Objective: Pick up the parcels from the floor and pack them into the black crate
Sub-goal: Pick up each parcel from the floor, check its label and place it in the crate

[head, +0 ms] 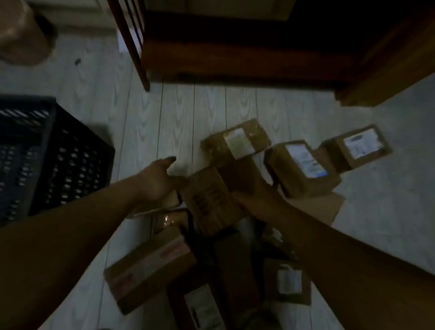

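A brown cardboard parcel (211, 199) with dark print on its side sits in the middle of a pile on the pale floor. My left hand (156, 179) grips its left edge and my right hand (250, 194) grips its right side. The black crate (53, 149) with lattice walls stands at the left; its inside looks dark. Several more parcels lie around: one with a white label (237, 140) just beyond, two labelled ones (303, 168) (359, 146) to the right, and others (150, 267) (202, 309) (289, 280) nearer me.
A dark wooden cabinet (243, 55) runs along the far side, with a wooden piece (396, 62) at its right. A tan rounded object (17, 28) sits at the far left. A flat cardboard sheet (324, 207) lies under the right parcels. The scene is dim.
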